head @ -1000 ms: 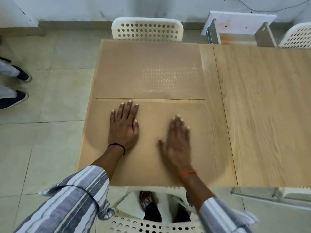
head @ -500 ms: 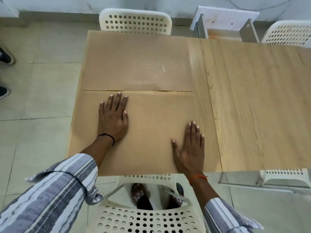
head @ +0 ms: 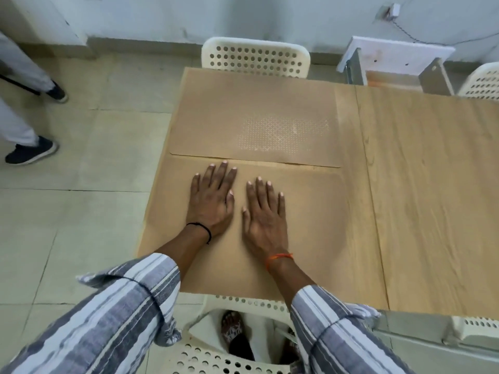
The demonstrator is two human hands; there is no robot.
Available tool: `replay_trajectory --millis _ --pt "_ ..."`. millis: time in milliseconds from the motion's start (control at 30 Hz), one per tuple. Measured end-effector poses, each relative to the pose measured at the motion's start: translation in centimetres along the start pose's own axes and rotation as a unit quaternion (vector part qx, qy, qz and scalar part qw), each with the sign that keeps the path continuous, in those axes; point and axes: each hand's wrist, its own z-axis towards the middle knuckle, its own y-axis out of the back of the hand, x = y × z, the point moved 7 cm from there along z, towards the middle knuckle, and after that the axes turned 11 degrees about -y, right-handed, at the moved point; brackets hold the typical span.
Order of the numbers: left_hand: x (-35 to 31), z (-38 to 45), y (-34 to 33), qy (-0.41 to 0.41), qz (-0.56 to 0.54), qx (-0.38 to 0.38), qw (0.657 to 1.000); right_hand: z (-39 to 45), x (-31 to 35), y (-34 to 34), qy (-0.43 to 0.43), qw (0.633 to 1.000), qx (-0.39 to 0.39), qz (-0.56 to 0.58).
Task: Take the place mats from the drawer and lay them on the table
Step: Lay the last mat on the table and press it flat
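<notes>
Two brown place mats lie flat on the left part of the wooden table [head: 432, 201]. The far mat [head: 243, 114] has a pale dotted patch on it and its near edge meets the near mat [head: 310, 238]. My left hand [head: 212, 199] presses flat on the near mat, fingers straight, fingertips close to the seam. My right hand [head: 266, 214] lies flat beside it, palm down, a thumb's width to the right. The open drawer [head: 391, 76] sticks out from the table's far side, at the top right.
White perforated chairs stand at the far end [head: 255, 56], at the far right [head: 483, 82] and under me [head: 229, 357]. Another person's legs and dark shoes [head: 31, 151] are on the tiled floor at the left. The table's right half shows bare wood.
My right hand has slid left across the near mat, from its right part to just beside my left hand. My left hand has stayed on the mat. The camera has tilted up.
</notes>
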Motion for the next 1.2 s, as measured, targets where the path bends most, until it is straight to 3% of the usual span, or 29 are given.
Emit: replay_trajectory --millis 200,367,467,567,667,900,1133,1200 --pt "3.0 -0.8 0.5 -0.021 0.002 0.012 1.0 0.0 -0.5 0.0 -0.01 1.0 -0.019 -0.015" --pt "9.5 -4.6 1.5 0.127 -0.014 -0.011 0.992 -0.1 -0.4 0.0 -0.008 1.0 -0.01 -0.006" --pt "9.6 -6.7 1.9 0.218 -0.028 -0.025 0.975 -0.1 -0.3 0.0 -0.008 1.0 -0.01 -0.011" --pt "3.5 -8.3 1.6 0.139 -0.026 -0.036 0.989 -0.1 -0.4 0.0 -0.009 1.0 -0.009 -0.02" --pt "-0.1 -10.9 0.0 0.059 -0.011 0.005 0.998 0.0 -0.4 0.0 -0.012 1.0 -0.016 -0.024" --pt "7.3 -17.0 1.5 0.164 -0.012 -0.017 0.986 -0.2 -0.3 0.1 -0.008 0.999 -0.013 -0.029" --pt "7.3 -17.1 1.4 0.172 -0.023 -0.027 0.985 -2.5 1.2 -0.1 -0.032 0.999 0.0 -0.02" --pt "7.4 -17.0 1.4 0.172 -0.025 -0.03 0.984 -6.3 5.0 -0.9 0.009 1.0 0.003 -0.017"
